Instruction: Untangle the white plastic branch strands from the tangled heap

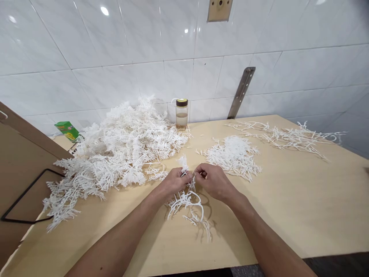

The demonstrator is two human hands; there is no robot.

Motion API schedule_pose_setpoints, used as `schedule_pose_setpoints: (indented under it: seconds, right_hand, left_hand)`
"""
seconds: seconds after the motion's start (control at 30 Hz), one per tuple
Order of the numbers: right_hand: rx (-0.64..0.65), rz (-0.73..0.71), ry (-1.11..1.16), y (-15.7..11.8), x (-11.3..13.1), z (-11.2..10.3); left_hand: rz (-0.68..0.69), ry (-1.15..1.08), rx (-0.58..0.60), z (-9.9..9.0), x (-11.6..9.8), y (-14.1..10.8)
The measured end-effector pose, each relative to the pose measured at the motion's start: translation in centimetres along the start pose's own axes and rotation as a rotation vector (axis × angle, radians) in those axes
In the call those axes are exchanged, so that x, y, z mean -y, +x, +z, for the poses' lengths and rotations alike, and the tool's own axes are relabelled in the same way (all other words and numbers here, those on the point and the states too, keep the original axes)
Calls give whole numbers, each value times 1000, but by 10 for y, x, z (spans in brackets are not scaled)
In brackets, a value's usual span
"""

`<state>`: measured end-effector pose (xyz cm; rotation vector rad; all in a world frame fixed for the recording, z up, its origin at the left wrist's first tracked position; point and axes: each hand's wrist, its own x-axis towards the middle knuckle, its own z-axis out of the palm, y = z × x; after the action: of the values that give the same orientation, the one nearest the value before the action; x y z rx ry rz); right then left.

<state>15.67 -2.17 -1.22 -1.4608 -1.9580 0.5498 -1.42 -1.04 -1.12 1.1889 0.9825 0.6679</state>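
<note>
Between my two hands, above the front middle of the table, is a white branching plastic sprig [198,204]. My left hand [176,180] is closed around its upper part, with a feathery tip poking out above the fingers. Right beside it, my right hand [212,179] pinches at the same sprig, thumb and forefinger together; the exact spot held is too small to make out. Curved bare stems hang below the hands and cast a shadow on the wood. A small pile of short white pieces [233,156] lies just beyond my right hand.
A large heap of white sprigs [123,142] covers the table's left side. Behind it are a green box [67,130] and a water bottle [181,115]. Bare white stems [288,134] lie at the back right. A metal bracket [241,92] leans against the tiled wall.
</note>
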Motion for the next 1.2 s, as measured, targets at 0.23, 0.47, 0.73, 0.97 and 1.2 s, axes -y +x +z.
schedule_pose_setpoints:
  seconds: [0.23, 0.47, 0.73, 0.97, 1.2]
  right_hand:
    - [-427, 118, -282, 7, -33, -18]
    - [32, 245, 416, -2, -15, -20]
    - [125, 226, 379, 0, -5, -1]
    - [71, 130, 272, -3, -2, -2]
    - [55, 119, 152, -3, -2, -4]
  left_hand:
    - [44, -85, -60, 1, 4, 3]
    - [80, -52, -128, 1, 0, 2]
    - [84, 79, -180, 2, 3, 3]
    - [105, 194, -194, 0, 8, 6]
    - [118, 189, -214, 4, 5, 4]
